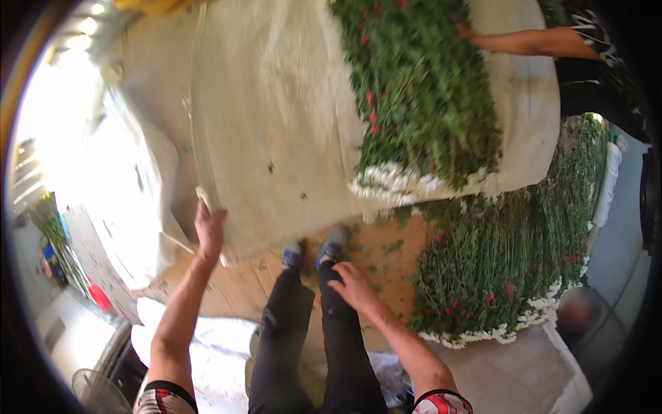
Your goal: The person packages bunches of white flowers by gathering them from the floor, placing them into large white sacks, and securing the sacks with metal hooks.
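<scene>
A cream cloth sheet (274, 129), with a rolled or folded edge along its left side, spreads out in front of me. My left hand (209, 233) grips its near left corner. On the sheet's right half lies a thick layer of green leafy flower stems (424, 98), with white blooms (395, 183) at the near end and red ties among the leaves. My right hand (356, 285) hangs over my right leg, fingers apart and nothing in it, away from the sheet.
A co-worker's hand (468, 33) touches the stems from the right. A large heap of flower stems (481, 264) lies on the right floor. Brown cardboard (382, 264) with leaf scraps is underfoot. White sheeting (129, 176) stands at left; a fan (98, 390) is lower left.
</scene>
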